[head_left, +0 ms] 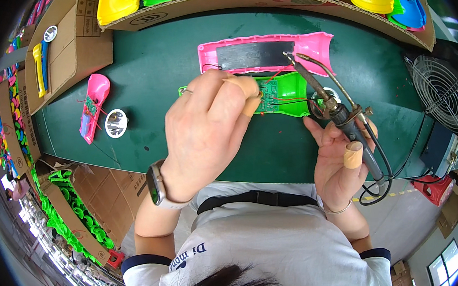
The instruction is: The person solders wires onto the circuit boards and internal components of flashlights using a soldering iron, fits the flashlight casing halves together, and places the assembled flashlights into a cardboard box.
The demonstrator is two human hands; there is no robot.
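A green plastic shell (298, 86) with a green circuit board (269, 95) in it lies on the table before me. Over the board's left end, my left hand (209, 114) is closed in a pinch, with tan finger covers on; what its fingertips hold is hidden. A soldering iron (348, 125) with a thin metal tube alongside is held in my right hand (340, 162), tip pointing up and left. That tip is over a pink shell (320, 48) with a black strip inside, just beyond the green one. Red and black wires run from the board toward a round reflector (326, 108), partly behind the iron.
At left lie a smaller pink shell (100, 87) with a board and another reflector (116, 123). A carton of colored shells (196, 8) borders the far side; an open carton (77, 56) stands left. A caged fan (443, 87) and trailing cable are at right.
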